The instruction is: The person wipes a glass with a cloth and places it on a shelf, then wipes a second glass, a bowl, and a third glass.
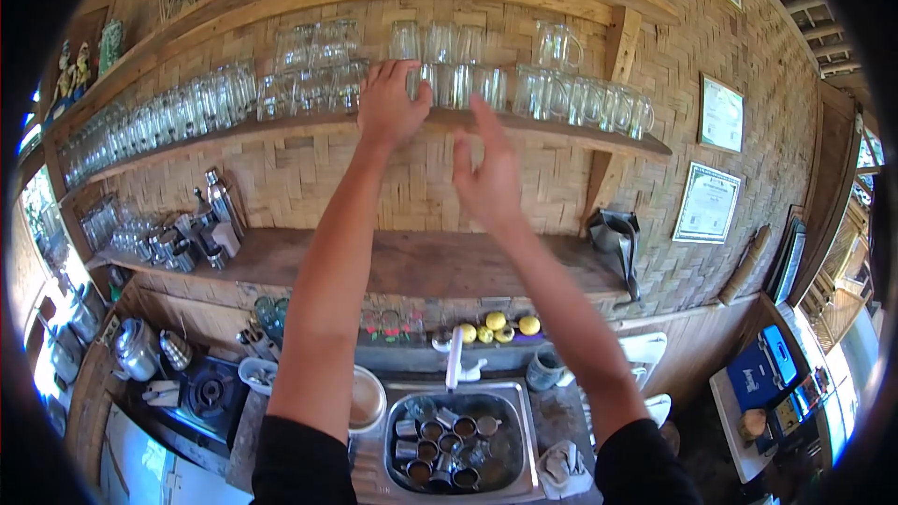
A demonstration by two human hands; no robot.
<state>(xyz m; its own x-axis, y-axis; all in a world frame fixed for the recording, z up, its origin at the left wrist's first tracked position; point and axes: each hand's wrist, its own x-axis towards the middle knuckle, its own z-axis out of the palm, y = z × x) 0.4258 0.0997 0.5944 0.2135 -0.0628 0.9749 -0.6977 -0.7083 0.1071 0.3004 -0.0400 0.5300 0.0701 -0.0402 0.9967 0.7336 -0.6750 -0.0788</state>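
Note:
Both arms are raised toward the upper wooden shelf, where rows of clear glasses stand, some stacked in a second layer. My left hand is at the shelf's middle, its fingers spread over the glasses there; whether it touches one is unclear. My right hand is lower and to the right, just under the shelf edge, with thumb and index finger apart and nothing visible in it. Glass mugs with handles stand on the shelf to its right.
Below is a sink holding several metal cups. Yellow fruits lie behind the faucet. A lower shelf carries a metal shaker and a dark pitcher. A stove is at left.

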